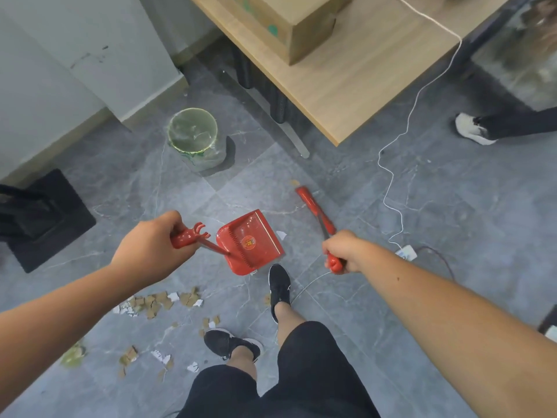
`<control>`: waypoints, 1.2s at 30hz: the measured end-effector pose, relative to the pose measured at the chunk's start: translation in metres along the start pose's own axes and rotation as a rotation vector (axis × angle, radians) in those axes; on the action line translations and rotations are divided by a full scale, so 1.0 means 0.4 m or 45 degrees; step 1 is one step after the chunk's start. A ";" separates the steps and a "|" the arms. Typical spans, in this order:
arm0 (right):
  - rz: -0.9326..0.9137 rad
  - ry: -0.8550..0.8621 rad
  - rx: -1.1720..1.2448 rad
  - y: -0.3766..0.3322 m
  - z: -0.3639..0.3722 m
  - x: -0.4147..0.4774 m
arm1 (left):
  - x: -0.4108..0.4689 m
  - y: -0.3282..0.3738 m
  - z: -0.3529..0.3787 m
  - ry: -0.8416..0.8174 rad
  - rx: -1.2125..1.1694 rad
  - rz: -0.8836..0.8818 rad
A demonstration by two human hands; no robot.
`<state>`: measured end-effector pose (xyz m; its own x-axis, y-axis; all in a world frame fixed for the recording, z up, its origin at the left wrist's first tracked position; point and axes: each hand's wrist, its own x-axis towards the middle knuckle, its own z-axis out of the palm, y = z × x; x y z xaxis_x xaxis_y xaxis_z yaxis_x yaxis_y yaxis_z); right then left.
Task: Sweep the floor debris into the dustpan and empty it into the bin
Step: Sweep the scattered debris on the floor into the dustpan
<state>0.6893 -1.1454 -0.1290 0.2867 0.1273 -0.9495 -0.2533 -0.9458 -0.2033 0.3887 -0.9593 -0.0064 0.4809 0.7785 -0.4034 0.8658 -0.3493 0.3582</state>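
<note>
My left hand is shut on the red handle of a long-handled red dustpan, whose pan sits just ahead of my feet. My right hand grips the red broom, its head reaching forward onto the floor to the right of the pan. Brown and white paper scraps lie scattered on the grey tiles below my left arm, with more near my left shoe. One white scrap lies beside the pan. A round bin lined with a clear bag stands farther ahead to the left.
A wooden table with a cardboard box is ahead right. A white cable runs across the floor to a power adapter. Another person's foot stands at right. A black stand base is at left.
</note>
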 end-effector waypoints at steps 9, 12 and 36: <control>0.007 0.030 -0.179 0.031 0.068 0.007 | -0.127 -0.064 -0.034 0.079 -0.064 -0.119; -0.024 0.051 -0.257 0.060 0.116 -0.006 | -0.199 -0.116 -0.039 0.133 -0.086 -0.152; -0.056 0.002 -0.470 0.430 0.311 -0.218 | -0.683 -0.437 0.014 0.333 -0.169 -0.293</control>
<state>0.5060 -1.2819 -0.1110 0.2915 0.1701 -0.9413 0.1095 -0.9835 -0.1439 0.1066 -1.1140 0.0366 0.2097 0.9417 -0.2631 0.9134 -0.0927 0.3963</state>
